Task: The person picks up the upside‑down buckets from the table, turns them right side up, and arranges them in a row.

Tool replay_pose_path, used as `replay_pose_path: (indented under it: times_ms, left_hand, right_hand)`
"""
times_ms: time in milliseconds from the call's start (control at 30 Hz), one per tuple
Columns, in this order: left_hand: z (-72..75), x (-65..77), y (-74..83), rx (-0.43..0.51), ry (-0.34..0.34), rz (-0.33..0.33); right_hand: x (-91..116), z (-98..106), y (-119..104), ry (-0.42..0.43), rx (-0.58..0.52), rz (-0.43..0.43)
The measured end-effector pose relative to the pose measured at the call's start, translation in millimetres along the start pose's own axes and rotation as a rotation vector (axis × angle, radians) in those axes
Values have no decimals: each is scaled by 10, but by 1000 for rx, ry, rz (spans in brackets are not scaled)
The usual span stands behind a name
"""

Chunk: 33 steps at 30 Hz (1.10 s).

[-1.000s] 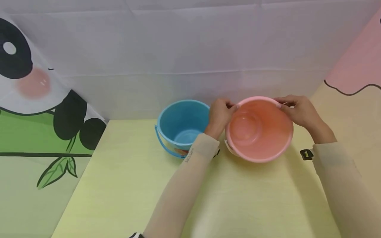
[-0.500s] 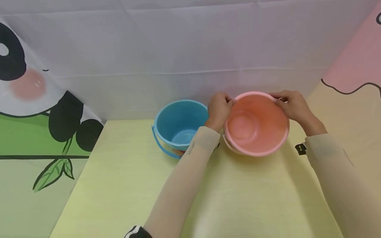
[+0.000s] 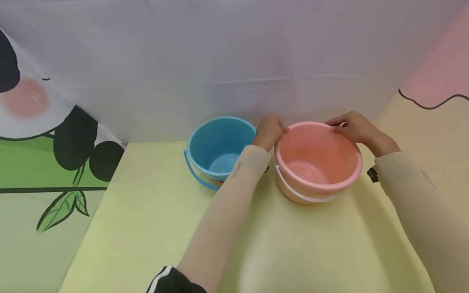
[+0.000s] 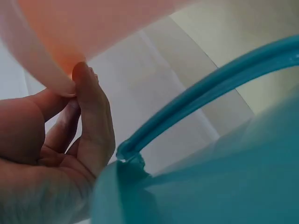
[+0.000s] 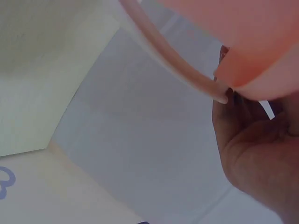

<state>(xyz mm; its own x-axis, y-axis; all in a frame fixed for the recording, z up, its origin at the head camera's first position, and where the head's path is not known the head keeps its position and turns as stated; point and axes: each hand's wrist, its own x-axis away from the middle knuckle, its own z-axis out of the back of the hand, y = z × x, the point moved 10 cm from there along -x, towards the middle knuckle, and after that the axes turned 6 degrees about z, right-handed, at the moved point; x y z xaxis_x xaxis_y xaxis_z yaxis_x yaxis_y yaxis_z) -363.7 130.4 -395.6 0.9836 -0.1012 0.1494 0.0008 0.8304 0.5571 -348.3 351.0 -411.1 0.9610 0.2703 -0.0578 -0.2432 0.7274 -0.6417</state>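
A pink bucket (image 3: 311, 158) with a white handle (image 3: 304, 197) hanging across its front stands nearly upright on the right part of the table. My left hand (image 3: 270, 131) pinches its rim at the back left; thumb and fingers meet on the rim in the left wrist view. At the back right my right hand (image 3: 357, 129) grips the rim, its fingers behind the wall and partly hidden in the right wrist view. Left of it stands a blue bucket (image 3: 220, 148), its blue handle (image 4: 205, 88) close beside my left hand. My left forearm covers part of the blue bucket's right side.
The pale yellow table (image 3: 146, 228) ends at the back against a white cloth wall (image 3: 176, 61). A printed cloth with cartoon figures (image 3: 29, 162) lies along the left side, and pink and beige cloth (image 3: 436, 73) along the right.
The pink bucket, earlier tipped with its mouth toward me, has swung more upright, showing its front and white handle. Both hands kept hold of its rim. The blue bucket stayed in place.
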Motion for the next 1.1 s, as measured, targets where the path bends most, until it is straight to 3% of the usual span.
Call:
replay_pose_path:
  times_ms: [133,267,467,700,1100]
  left_hand:
    - [20,19,-134,40,-36,71]
    - [56,49,-140,78,-27,56]
    - [33,59,-216,148,-21,86]
    - [27,20,-238,114,63,23]
    - [-27,-3,-304,189,61,-31]
  right_hand:
    - [-22,-103,-8,-55,-57,-34]
    - [-7,-87,23,-21,-73,-63]
    - [-7,-121,16,-12,-108,-37]
    - [-38,-145,21,22,-38,7]
    - [-86,-181,43,4,-2,42]
